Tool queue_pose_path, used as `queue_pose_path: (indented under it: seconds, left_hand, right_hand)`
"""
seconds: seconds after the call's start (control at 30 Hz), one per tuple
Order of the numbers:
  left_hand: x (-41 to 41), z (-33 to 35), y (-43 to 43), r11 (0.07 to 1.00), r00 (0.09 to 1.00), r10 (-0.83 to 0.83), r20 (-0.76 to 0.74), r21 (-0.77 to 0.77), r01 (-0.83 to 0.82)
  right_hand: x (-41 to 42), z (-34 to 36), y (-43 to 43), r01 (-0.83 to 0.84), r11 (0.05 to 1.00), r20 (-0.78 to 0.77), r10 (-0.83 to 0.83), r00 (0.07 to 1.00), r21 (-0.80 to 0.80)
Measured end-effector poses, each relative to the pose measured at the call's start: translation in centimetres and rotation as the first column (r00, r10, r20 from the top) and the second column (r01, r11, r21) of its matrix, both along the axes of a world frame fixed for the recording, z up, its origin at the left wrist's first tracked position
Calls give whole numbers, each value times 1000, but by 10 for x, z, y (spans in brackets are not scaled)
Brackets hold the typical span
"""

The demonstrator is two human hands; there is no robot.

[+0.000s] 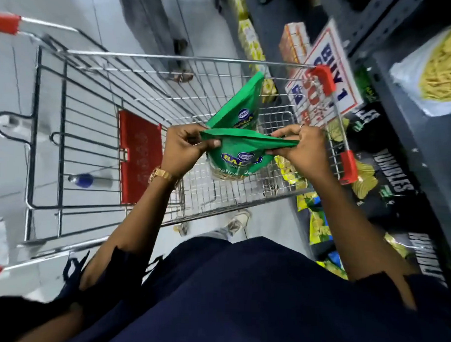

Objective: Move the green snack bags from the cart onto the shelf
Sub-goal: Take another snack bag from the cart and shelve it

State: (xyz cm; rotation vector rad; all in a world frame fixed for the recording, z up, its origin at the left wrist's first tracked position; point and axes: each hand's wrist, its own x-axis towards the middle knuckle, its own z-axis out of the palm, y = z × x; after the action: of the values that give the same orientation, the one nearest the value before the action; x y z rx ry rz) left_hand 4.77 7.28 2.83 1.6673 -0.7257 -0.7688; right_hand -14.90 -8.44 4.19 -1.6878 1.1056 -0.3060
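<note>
Over the wire cart point(151, 58), both hands hold a green snack bag point(239, 156) by its top edge. My left hand point(187, 146) pinches the left corner and my right hand point(302, 148) pinches the right corner. A second green snack bag point(243, 105) stands tilted just behind the held one, inside the cart's basket; whether a hand touches it I cannot tell. The grey shelf point(400, 105) runs along the right side of the view.
A red child-seat flap point(138, 157) lies in the cart's left part. A "BUY 1" sign point(327, 72) hangs off the shelf by the cart's red corner. Black and yellow chip bags point(388, 176) fill the lower shelf; a clear bag of yellow snack sticks point(440, 63) sits higher up.
</note>
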Motion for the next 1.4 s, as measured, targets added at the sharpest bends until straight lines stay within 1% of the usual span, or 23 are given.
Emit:
queue_pose_path:
  seconds: [0.07, 0.1, 0.17, 0.27, 0.37, 0.47, 0.6, 0.7, 0.77, 0.83, 0.93, 1.03, 1.1, 1.17, 1.2, 1.23, 1.33, 1.4]
  left_hand:
    - [-15, 15, -9, 992, 995, 78, -68, -96, -84]
    - [-23, 25, -15, 983, 989, 112, -101, -137, -126]
    - [-41, 50, -27, 957, 981, 117, -158, -248, -154]
    - [-70, 88, -44, 917, 980, 45, -194, -382, -117]
    - [-103, 116, -60, 889, 986, -50, -162, -456, -30]
    - [-143, 142, -75, 849, 993, -89, -77, -528, 35]
    - [-194, 173, -86, 764, 984, -178, 7, -630, 142]
    - [-232, 192, -91, 692, 946, -323, 34, -673, 261]
    - [-259, 204, -93, 647, 913, -403, 58, -688, 329]
    - [-288, 214, -96, 605, 867, -486, 111, -673, 425]
    - [-328, 218, -105, 568, 789, -588, 177, -603, 559]
    - [-375, 219, -122, 509, 710, -661, 242, -551, 661]
    - [-413, 221, -129, 494, 674, -700, 236, -521, 696]
    - [-449, 223, -135, 480, 626, -762, 166, -504, 718]
    - [-463, 226, -136, 465, 603, -785, 140, -509, 724]
    - [-478, 224, -142, 468, 602, -787, 137, -504, 726]
    - [-508, 220, -159, 534, 643, -756, 125, -452, 715]
    - [-521, 213, -172, 524, 629, -769, 113, -453, 721]
  right_hand:
    - [-14, 25, 4, 82, 995, 154, -89, 984, 50]
    - [-22, 39, 7, 142, 988, 240, -153, 959, 61]
    - [-38, 61, 12, 267, 958, 406, -286, 868, 103]
    - [-62, 87, 20, 390, 900, 564, -427, 706, 193]
    - [-88, 114, 26, 506, 842, 643, -496, 584, 189]
    - [-125, 146, 36, 600, 784, 712, -511, 481, 158]
    - [-177, 179, 52, 693, 718, 770, -481, 418, 72]
    - [-219, 197, 67, 787, 616, 780, -501, 375, 17]
    - [-248, 206, 79, 838, 545, 792, -507, 341, -13]
    - [-280, 213, 90, 881, 473, 804, -513, 301, -27]
    - [-322, 218, 109, 934, 352, 803, -539, 254, -59]
    - [-364, 221, 125, 974, 214, 812, -555, 179, -68]
    - [-389, 221, 132, 989, 136, 817, -563, 124, -56]
    - [-411, 221, 135, 997, 76, 822, -566, 56, -16]
    - [-420, 220, 134, 998, 58, 824, -566, 27, 7]
    - [-429, 219, 133, 998, 48, 828, -560, 3, 29]
    - [-448, 216, 126, 997, 38, 820, -571, -33, 67]
    - [-454, 212, 120, 996, 32, 810, -584, -51, 86]
